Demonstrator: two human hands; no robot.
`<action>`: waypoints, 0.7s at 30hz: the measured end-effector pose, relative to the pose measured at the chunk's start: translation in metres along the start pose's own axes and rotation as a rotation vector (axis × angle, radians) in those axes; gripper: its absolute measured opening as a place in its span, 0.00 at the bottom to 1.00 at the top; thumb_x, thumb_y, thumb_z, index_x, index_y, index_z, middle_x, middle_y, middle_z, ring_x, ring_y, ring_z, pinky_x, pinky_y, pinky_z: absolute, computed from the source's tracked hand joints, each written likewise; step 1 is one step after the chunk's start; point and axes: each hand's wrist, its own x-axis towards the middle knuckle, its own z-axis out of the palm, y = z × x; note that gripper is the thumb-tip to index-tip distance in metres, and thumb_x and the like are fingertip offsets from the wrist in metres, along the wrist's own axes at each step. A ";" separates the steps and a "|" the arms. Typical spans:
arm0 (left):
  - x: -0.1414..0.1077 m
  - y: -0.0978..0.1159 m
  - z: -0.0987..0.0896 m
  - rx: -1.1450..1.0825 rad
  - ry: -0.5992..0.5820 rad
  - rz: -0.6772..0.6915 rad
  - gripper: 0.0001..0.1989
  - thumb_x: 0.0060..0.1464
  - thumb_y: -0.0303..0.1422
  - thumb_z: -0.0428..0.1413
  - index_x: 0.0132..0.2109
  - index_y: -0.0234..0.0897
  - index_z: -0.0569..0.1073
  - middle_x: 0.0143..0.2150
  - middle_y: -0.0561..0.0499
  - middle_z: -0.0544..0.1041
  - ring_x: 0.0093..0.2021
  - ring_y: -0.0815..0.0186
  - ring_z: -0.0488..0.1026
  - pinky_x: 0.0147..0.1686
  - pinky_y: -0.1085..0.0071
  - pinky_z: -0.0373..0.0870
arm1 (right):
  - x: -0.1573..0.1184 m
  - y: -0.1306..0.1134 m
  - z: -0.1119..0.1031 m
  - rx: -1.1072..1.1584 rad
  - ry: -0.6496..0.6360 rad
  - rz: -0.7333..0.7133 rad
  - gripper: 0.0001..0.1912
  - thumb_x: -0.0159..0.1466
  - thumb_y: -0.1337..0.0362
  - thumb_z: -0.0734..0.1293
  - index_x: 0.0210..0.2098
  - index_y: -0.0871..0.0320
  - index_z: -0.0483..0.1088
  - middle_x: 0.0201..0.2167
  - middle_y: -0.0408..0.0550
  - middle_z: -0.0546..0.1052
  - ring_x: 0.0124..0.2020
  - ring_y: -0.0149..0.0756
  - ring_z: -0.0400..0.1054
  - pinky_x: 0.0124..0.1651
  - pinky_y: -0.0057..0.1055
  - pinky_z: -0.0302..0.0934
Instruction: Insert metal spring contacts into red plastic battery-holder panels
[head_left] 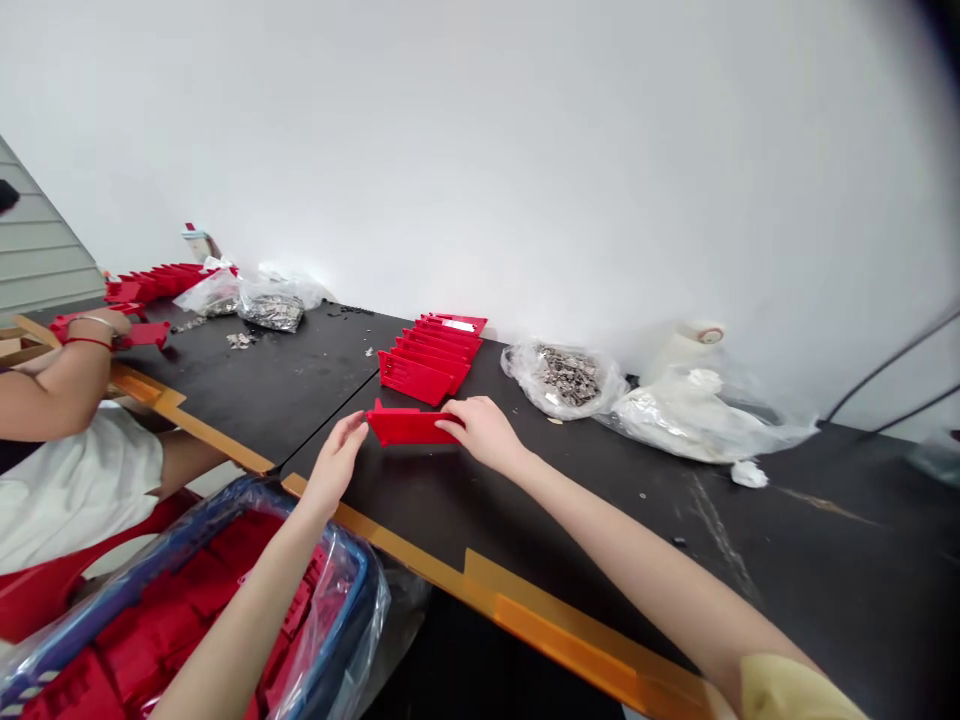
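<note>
Between my two hands is a red plastic part, long and flat with a small raised tab at its left end, just above the black table. My right hand pinches its right end, thumb in front and fingers behind. At the left end, the fingers of my left hand are closed against its edge. Just beyond it stands a row of similar red parts, leaning one behind another. To the right of that row lies an opened clear bag of small metal pieces.
A blue bin lined with plastic, full of red parts, stands below the table edge at left. Orange strips run along that edge. A co-worker's arm is at far left. White plastic bags lie at right.
</note>
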 end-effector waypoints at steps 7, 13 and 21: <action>0.005 -0.024 -0.005 0.308 0.056 0.193 0.18 0.58 0.44 0.53 0.50 0.37 0.72 0.60 0.41 0.68 0.62 0.55 0.65 0.64 0.55 0.60 | 0.070 -0.028 0.036 -0.073 -0.021 0.244 0.13 0.71 0.60 0.61 0.49 0.60 0.71 0.38 0.54 0.79 0.40 0.43 0.74 0.42 0.36 0.64; -0.003 -0.019 -0.006 0.463 0.009 0.264 0.17 0.60 0.44 0.50 0.47 0.39 0.73 0.57 0.43 0.72 0.59 0.56 0.68 0.62 0.56 0.62 | 0.088 -0.025 0.051 -0.136 0.085 0.235 0.13 0.71 0.67 0.57 0.50 0.63 0.69 0.49 0.59 0.72 0.49 0.45 0.66 0.49 0.38 0.62; -0.007 -0.013 -0.004 0.568 -0.020 0.294 0.18 0.61 0.45 0.47 0.46 0.38 0.73 0.54 0.43 0.74 0.57 0.56 0.70 0.59 0.57 0.65 | 0.067 -0.003 0.052 -0.175 0.138 0.116 0.29 0.65 0.55 0.68 0.60 0.64 0.64 0.54 0.60 0.68 0.56 0.49 0.59 0.65 0.47 0.48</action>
